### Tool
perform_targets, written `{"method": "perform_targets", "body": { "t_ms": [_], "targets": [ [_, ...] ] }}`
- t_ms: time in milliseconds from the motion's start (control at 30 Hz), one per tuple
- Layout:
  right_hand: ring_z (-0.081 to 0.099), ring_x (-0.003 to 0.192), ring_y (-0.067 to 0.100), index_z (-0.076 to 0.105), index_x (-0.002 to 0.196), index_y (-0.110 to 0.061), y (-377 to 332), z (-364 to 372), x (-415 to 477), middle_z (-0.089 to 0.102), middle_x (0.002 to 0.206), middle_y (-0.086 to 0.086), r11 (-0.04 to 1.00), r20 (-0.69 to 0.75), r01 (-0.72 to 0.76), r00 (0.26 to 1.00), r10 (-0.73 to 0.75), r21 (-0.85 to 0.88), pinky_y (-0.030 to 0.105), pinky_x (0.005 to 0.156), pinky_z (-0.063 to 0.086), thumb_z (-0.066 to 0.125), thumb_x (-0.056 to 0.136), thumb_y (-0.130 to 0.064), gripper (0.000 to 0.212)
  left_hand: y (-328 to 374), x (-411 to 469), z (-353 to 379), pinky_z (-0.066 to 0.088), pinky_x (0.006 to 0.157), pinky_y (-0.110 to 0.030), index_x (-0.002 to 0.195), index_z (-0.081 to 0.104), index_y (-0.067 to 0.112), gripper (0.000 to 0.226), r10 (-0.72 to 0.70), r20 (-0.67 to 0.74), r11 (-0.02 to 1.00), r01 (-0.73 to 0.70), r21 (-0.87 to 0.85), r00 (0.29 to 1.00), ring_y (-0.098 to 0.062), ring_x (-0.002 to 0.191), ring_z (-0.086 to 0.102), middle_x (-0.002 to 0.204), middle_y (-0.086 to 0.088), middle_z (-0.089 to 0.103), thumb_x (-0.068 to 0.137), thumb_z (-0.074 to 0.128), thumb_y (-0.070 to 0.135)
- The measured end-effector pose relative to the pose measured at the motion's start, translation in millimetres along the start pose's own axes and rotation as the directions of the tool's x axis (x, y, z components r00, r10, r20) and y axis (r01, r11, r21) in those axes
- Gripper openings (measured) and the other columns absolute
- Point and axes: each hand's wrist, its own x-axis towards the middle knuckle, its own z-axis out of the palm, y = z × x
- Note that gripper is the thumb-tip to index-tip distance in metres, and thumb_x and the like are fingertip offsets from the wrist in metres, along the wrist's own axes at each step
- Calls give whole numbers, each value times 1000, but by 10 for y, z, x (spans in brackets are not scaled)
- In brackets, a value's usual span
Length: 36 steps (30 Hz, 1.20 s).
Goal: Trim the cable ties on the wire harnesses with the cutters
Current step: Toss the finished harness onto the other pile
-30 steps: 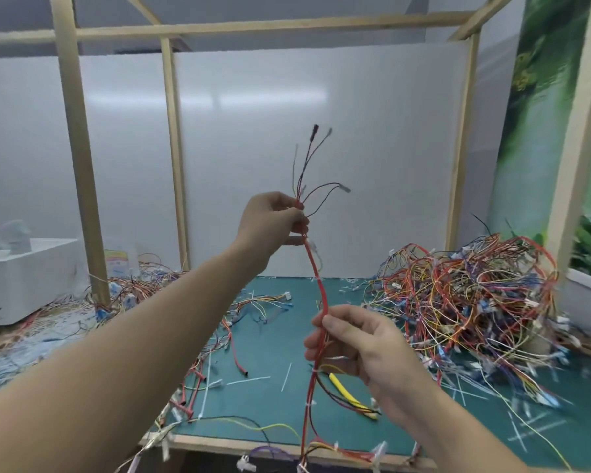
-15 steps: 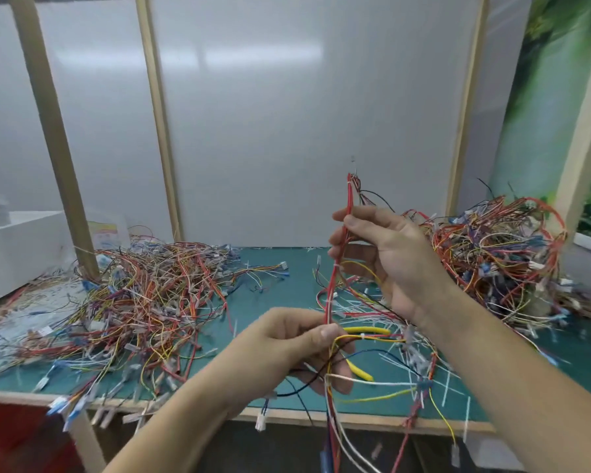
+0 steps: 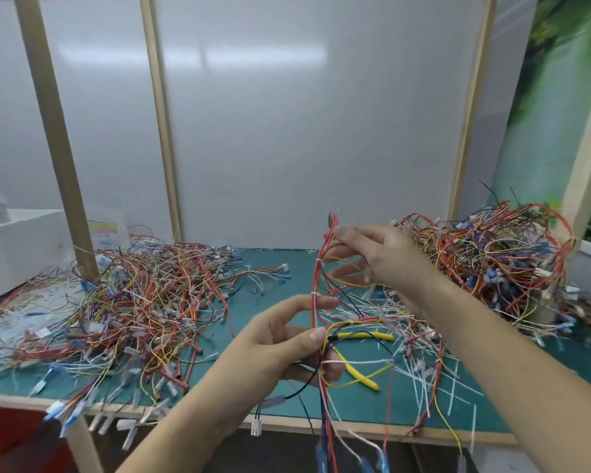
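Observation:
I hold one wire harness [image 3: 316, 285], mostly red wires, upright over the green mat. My left hand [image 3: 287, 349] pinches its lower part between thumb and fingers, where yellow, black and white wires branch off. My right hand [image 3: 372, 257] grips the upper end near the top loop. A white cable tie sits on the harness about midway between my hands. The yellow-handled cutters [image 3: 362, 367] lie on the mat just right of my left hand, under loose wires. The harness tails hang below the table's front edge.
A large heap of harnesses [image 3: 133, 302] covers the left of the green mat [image 3: 287, 274]. A second tangled pile [image 3: 498, 257] rises at the right. Cut white tie ends [image 3: 434, 377] litter the mat by the cutters. Wooden frame posts [image 3: 55, 148] and a white box [image 3: 17, 247] stand at left.
The view dropped from the raised harness to the table. My left hand came down from the top end to the lower part; my right hand rose to the upper end, then shifted slightly right.

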Motion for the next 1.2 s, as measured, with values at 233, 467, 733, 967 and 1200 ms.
{"method": "perform_targets", "body": {
  "t_ms": [233, 467, 733, 967, 1200],
  "targets": [
    [67, 87, 5, 72, 89, -31, 132, -83, -319, 69, 92, -15, 867, -98, 317, 920, -380, -385, 17, 73, 51, 68, 90, -41, 10, 125, 59, -123, 59, 74, -37, 118, 66, 29, 27, 90, -112, 996, -90, 4, 990, -29, 86, 72, 87, -12, 73, 93, 59, 23],
    [64, 96, 10, 75, 96, -30, 136, 0, -495, 70, 91, -13, 798, 166, 441, 897, -410, -411, 26, 84, 49, 74, 88, -24, 10, 209, 71, -152, 59, 69, -32, 120, 66, 29, 29, 138, -89, 988, -131, 82, 986, -27, 79, 71, 87, -13, 72, 92, 62, 23],
    [64, 85, 10, 71, 91, -26, 98, -29, -461, 70, 86, -4, 822, 187, 423, 906, -380, -380, 25, 80, 48, 71, 91, -22, 4, 243, 21, -150, 60, 72, -30, 123, 67, 30, 35, 82, -62, 996, -83, -21, 995, -25, 90, 71, 90, -8, 72, 90, 63, 19],
    [64, 95, 4, 73, 108, -32, 258, 6, -472, 70, 97, -17, 838, 63, 340, 936, -347, -426, 25, 84, 51, 66, 94, -24, 18, 308, 138, -88, 60, 62, -27, 124, 65, 11, 48, 1, -154, 966, -40, -254, 988, -19, 72, 71, 98, -20, 73, 77, 70, 8],
    [70, 88, 13, 73, 95, -30, 221, 64, -701, 74, 90, -7, 922, 92, 264, 964, -248, -282, 41, 85, 56, 59, 90, -50, 25, 364, 248, -118, 59, 61, -26, 108, 63, 2, 40, 104, -278, 971, -158, -179, 955, -22, 69, 70, 86, -18, 72, 69, 72, 9]
  ]
}}
